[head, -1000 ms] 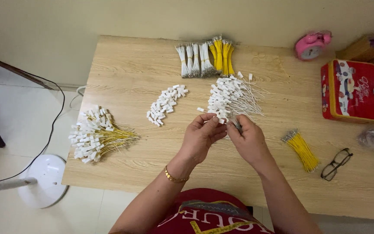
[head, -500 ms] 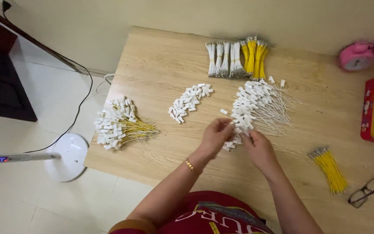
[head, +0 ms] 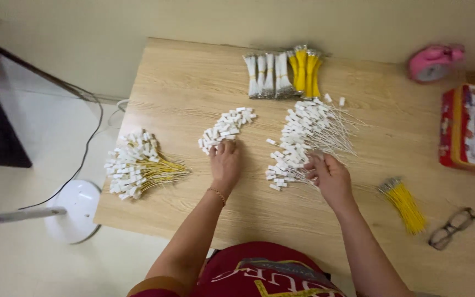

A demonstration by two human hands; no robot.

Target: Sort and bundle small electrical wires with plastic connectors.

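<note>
Left hand [head: 225, 165] flat on the table [head: 182, 93], fingers spread and slack, holding nothing, fingertips touching the near end of the row of loose white plugs [head: 226, 127]. Row running up and to the right, away from that hand. Right hand [head: 328, 175] at the near edge of the white-wire heap [head: 306, 137], fingers curled among the strands; whether pinching one, cannot tell. Finished yellow-wire pile [head: 138, 168] well to the left; yellow bundle [head: 405, 204] off right.
</note>
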